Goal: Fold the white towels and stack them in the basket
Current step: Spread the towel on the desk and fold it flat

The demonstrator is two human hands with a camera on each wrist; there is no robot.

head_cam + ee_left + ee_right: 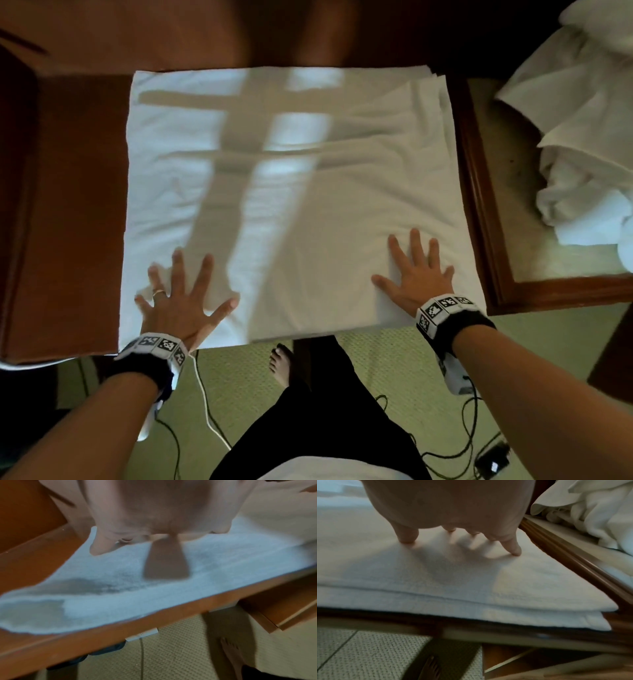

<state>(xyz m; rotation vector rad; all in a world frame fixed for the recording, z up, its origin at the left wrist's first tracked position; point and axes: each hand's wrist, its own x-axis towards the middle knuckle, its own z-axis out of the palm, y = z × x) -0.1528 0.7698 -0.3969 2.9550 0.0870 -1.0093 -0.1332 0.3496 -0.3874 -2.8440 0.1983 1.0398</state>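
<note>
Hands first: your left hand [178, 301] lies flat with fingers spread on the near left part of the white towel [291, 192], and your right hand [416, 274] lies flat and spread on its near right part; neither grips anything. The towel sits folded at least once on the wooden counter [68, 205], its near edge along the counter's front, and the right wrist view shows two layers stacked there. You look to be at the smoothing step between folds, though motion blur makes the creases hard to judge. Your next move calls for pinching one edge and carrying it across squarely to meet the opposite edge. More unfolded towels [582, 137] are heaped to the right. No basket is in view.
</note>
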